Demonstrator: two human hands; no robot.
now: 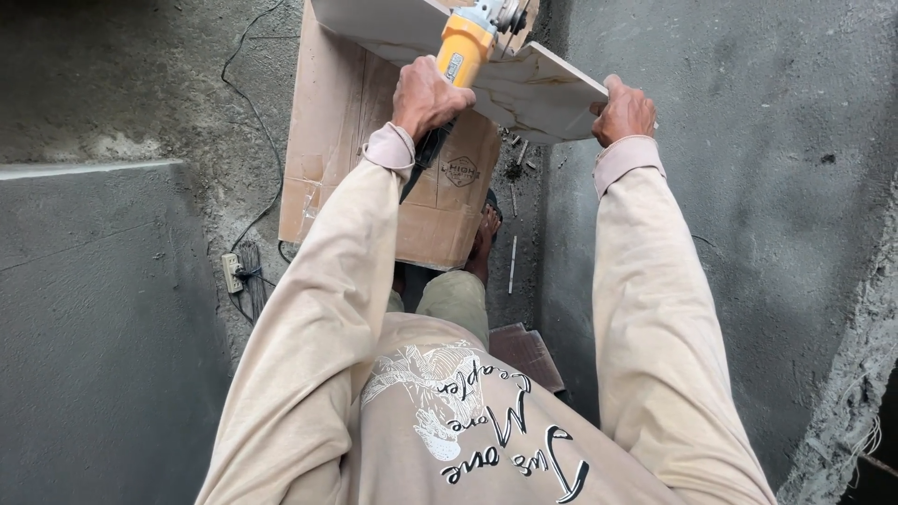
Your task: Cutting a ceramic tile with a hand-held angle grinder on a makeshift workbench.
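My left hand [427,95] grips the body of a yellow angle grinder [464,47], whose metal head sits at the top edge over a white marbled tile [538,89]. The tile lies flat across a tall cardboard box [341,131]. My right hand [623,110] clamps the tile's near right corner, fingers curled over its edge. Both arms wear beige long sleeves.
Grey rough cement walls [748,187] close in on both sides. A black cable [262,140] runs down the floor to a white power socket [231,272]. Tile scraps [517,154] lie on the ground by my sandalled foot [484,238]. A brown tile piece [528,355] sits near my leg.
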